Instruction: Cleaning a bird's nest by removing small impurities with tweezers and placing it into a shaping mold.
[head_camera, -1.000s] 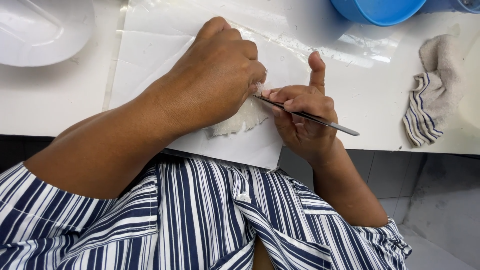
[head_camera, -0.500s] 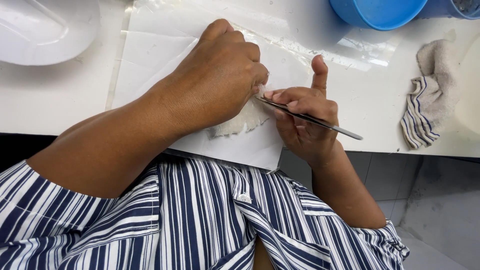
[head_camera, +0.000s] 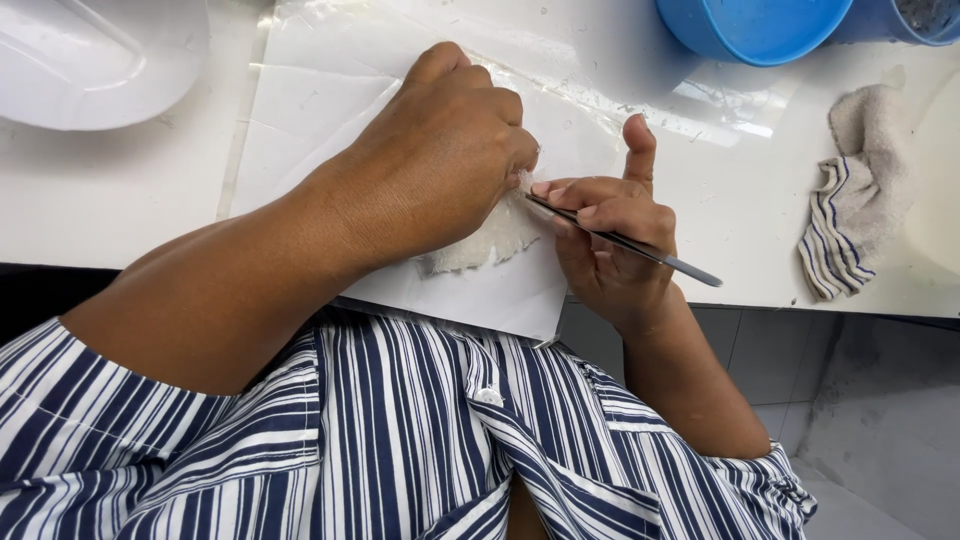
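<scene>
A pale, ragged-edged piece (head_camera: 480, 245) is lying on the white sheet (head_camera: 320, 110) near the table edge — the left hand (head_camera: 440, 165) is pressing it flat, fingers curled, while the right hand (head_camera: 610, 235) is pinching thin metal tweezers (head_camera: 640, 248) beside it — a striped cloth (head_camera: 850, 225) is lying well apart.

Single head-worn view, looking steeply down

The camera sat close above the white table (head_camera: 120, 200), facing away from the body; the striped shirt (head_camera: 380, 450) filled the lower frame, both hands at centre, the table's far side along the top
</scene>
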